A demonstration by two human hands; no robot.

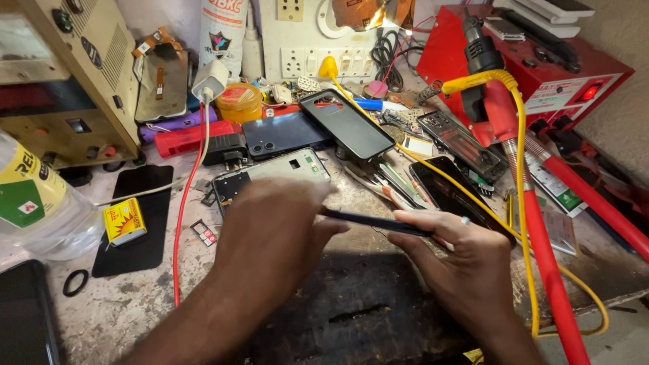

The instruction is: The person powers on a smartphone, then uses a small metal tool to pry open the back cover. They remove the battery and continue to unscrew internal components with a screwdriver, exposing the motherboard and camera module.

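In the head view, two bare hands meet in the middle of the frame, low down, over a dark worn mat [351, 304] on a messy work table [122, 304]. The left hand [270, 236] is a bit blurry. Its fingers are curled, and its fingertips touch the left end of a thin dark phone [375, 222]. The right hand [453, 260] pinches the right end of the same phone between thumb and fingers. The phone is seen from its edge, so it looks like a flat dark strip. It is held up just above the mat, between the two hands, near the center of the frame.

Just above the left hand lies a phone frame [277, 172] with its inside parts showing. Above that, toward the top middle, are a dark blue phone [284, 132] and a black phone case [348, 125]. To the right of the hands lies a black screen [443, 189].

A red tube [551, 270] and a yellow cable [524, 223] run down the right side of the frame. A red box [541, 61] sits in the upper right.

On the left side, a small yellow box [124, 221] lies on a black pad [138, 216]. A thin red wire [181, 223] runs down beside it. A clear plastic bottle [37, 203] lies at the left edge. A black ring [75, 282] sits in the lower left.
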